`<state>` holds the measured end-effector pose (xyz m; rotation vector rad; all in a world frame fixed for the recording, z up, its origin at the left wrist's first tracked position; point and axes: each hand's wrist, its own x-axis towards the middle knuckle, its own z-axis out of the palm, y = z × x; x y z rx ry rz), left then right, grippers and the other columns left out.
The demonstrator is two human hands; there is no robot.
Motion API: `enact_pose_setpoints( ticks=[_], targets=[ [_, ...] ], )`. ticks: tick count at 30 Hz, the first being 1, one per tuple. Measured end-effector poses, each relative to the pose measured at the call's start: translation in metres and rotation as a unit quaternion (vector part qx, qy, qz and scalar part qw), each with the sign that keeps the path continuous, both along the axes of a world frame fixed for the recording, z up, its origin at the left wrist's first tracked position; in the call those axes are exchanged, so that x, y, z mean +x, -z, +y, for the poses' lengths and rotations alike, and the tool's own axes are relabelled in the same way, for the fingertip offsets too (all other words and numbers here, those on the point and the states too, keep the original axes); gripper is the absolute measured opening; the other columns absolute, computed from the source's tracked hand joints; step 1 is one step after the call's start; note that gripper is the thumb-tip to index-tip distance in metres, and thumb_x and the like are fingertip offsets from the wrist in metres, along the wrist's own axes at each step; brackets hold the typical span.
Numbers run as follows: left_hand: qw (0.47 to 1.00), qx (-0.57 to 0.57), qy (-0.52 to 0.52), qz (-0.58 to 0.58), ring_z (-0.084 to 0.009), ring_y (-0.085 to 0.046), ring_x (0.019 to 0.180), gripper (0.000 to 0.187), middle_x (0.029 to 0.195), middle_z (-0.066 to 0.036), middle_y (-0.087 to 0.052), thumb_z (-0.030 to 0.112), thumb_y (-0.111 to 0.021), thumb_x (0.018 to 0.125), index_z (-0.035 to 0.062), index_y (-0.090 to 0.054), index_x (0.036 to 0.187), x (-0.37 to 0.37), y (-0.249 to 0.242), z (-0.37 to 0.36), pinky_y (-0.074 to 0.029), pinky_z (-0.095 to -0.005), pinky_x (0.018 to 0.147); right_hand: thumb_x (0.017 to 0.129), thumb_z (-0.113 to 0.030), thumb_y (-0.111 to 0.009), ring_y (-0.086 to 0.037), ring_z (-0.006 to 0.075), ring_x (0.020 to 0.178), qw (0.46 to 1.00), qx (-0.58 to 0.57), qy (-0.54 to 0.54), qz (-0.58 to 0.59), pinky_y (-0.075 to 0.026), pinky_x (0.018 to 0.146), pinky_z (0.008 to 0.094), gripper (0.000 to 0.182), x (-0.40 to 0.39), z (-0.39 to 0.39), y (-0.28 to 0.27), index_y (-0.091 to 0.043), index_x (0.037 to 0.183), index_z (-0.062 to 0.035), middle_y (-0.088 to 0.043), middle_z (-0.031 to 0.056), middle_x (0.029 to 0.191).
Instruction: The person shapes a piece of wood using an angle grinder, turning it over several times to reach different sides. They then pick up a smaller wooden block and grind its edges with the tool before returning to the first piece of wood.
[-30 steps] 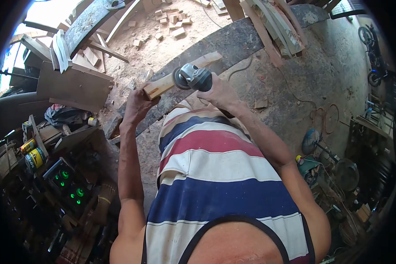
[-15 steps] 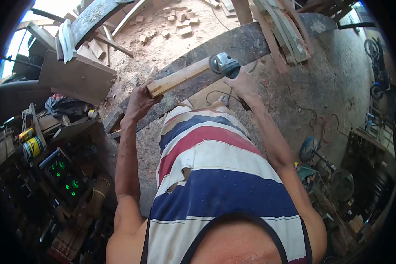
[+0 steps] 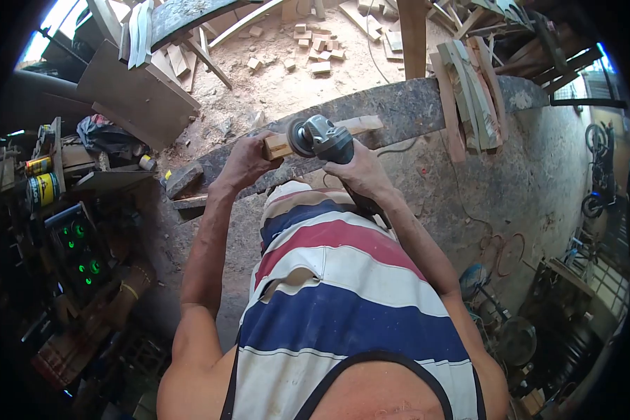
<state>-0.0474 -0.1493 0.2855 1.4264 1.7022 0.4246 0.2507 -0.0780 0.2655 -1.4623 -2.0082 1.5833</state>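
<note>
My left hand [image 3: 245, 164] is closed round the near left end of a wooden bar [image 3: 364, 124], which lies slantwise over the dark workbench [image 3: 406, 105]. In my right hand [image 3: 362, 171] is an angle grinder [image 3: 329, 140], gripped by its dark body. Its round disc [image 3: 300, 136] is over the bar near the left hand and overlaps the wood in this view. The grinder hides the middle of the bar.
Long wooden pieces [image 3: 472, 94] are stacked on the bench's right side. Small wood blocks [image 3: 318, 47] lie on the dusty ground beyond. A grey block [image 3: 184, 180] sits at the bench's left end. A cable [image 3: 462, 189] crosses the floor; a speaker [image 3: 80, 245] glows green at left.
My right hand has brought the grinder left along the bar, from its far end to near my left hand. The bar now lies at a flatter angle, and the camera view has shifted.
</note>
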Motion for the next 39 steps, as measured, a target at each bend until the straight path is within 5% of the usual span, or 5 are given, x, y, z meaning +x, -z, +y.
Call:
enact_pose_setpoints(
  ticks=[9, 12, 21, 33, 39],
  targets=[
    [0.999, 0.015, -0.008, -0.028, -0.0274, -0.08, 0.092, 0.047, 0.105, -0.016, -0.082, 0.013, -0.09, 0.088, 0.0058, -0.073, 0.131, -0.001, 0.011, -0.009, -0.063, -0.0404, 0.087, 0.082, -0.046, -0.088, -0.077, 0.0464, 0.112, 0.988, 0.026, 0.011, -0.155, -0.061, 0.099, 0.0506, 0.079, 0.01, 0.02, 0.001, -0.064, 0.139, 0.0032, -0.079, 0.0306, 0.116],
    [0.999, -0.002, -0.014, -0.04, -0.0179, -0.078, 0.095, 0.051, 0.107, -0.014, -0.083, 0.011, -0.092, 0.087, 0.004, -0.073, 0.134, -0.002, 0.009, -0.01, -0.063, -0.0354, 0.091, 0.081, -0.051, -0.088, -0.077, 0.0487, 0.11, 0.984, 0.021, 0.018, -0.174, -0.062, 0.096, 0.0539, 0.08, 0.019, 0.028, 0.0, -0.064, 0.131, 0.0062, -0.078, 0.0345, 0.113],
    [0.998, -0.009, -0.028, -0.046, -0.016, -0.076, 0.095, 0.048, 0.106, -0.011, -0.083, 0.009, -0.092, 0.086, 0.0041, -0.074, 0.131, 0.0, 0.014, -0.009, -0.062, -0.0349, 0.091, 0.078, -0.053, -0.089, -0.077, 0.0489, 0.109, 0.961, 0.057, 0.067, -0.263, -0.062, 0.095, 0.0524, 0.082, 0.078, 0.053, 0.037, -0.064, 0.129, 0.0071, -0.078, 0.0339, 0.112],
    [1.0, 0.008, 0.004, 0.009, -0.0235, -0.082, 0.101, 0.051, 0.109, -0.015, -0.083, 0.011, -0.091, 0.088, 0.0054, -0.073, 0.135, 0.014, 0.001, -0.002, -0.064, -0.038, 0.091, 0.079, -0.051, -0.09, -0.077, 0.0467, 0.107, 0.997, -0.042, 0.014, -0.07, -0.06, 0.096, 0.052, 0.079, 0.024, 0.011, -0.001, -0.065, 0.131, 0.0026, -0.078, 0.0295, 0.112],
    [1.0, 0.009, 0.0, 0.012, -0.0243, -0.081, 0.1, 0.052, 0.109, -0.015, -0.083, 0.011, -0.092, 0.086, 0.0062, -0.073, 0.134, 0.022, -0.004, 0.002, -0.064, -0.0383, 0.091, 0.08, -0.049, -0.09, -0.077, 0.0475, 0.105, 0.993, 0.002, 0.017, -0.119, -0.061, 0.095, 0.0517, 0.076, 0.049, 0.028, -0.002, -0.066, 0.128, 0.0041, -0.079, 0.0295, 0.107]
  ],
)
